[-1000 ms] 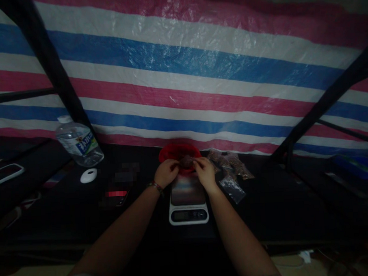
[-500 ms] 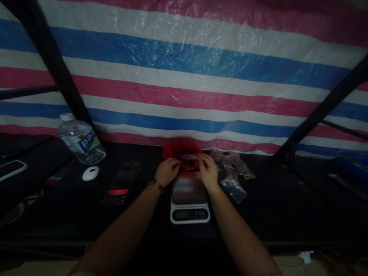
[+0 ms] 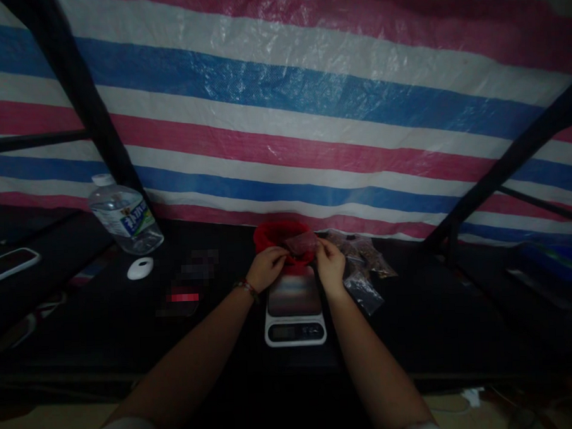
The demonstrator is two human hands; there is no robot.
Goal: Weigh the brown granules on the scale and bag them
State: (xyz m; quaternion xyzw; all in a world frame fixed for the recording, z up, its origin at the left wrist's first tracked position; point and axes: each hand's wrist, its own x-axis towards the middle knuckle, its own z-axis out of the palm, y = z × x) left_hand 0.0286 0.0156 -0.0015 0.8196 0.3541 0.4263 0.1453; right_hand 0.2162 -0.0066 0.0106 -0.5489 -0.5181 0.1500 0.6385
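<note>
A small clear plastic bag [image 3: 303, 243] is stretched between my hands over a red bowl-like container [image 3: 266, 233]. My left hand [image 3: 265, 269], with a beaded bracelet at the wrist, pinches the bag's left end. On the other side, my right hand [image 3: 330, 267] has its fingers closed on the right edge. Whatever lies in the red container is mostly hidden by the bag and fingers. Just below my hands sits a kitchen scale [image 3: 294, 296] with a shiny plate and a white front; its display is too dim to read.
Right of my right hand lie several clear bags of small brownish pieces [image 3: 374, 258] and a clear bag [image 3: 364, 293]. A plastic bottle [image 3: 127, 215], a white mouse [image 3: 140, 267] and a blurred-out phone-like item [image 3: 189, 288] are left. Striped sheeting [image 3: 283, 139] hangs behind, between dark posts.
My hands have moved slightly to the right and apart. The clear bag is now raised and spread open to view, where before it was a thin strip between my fingers.
</note>
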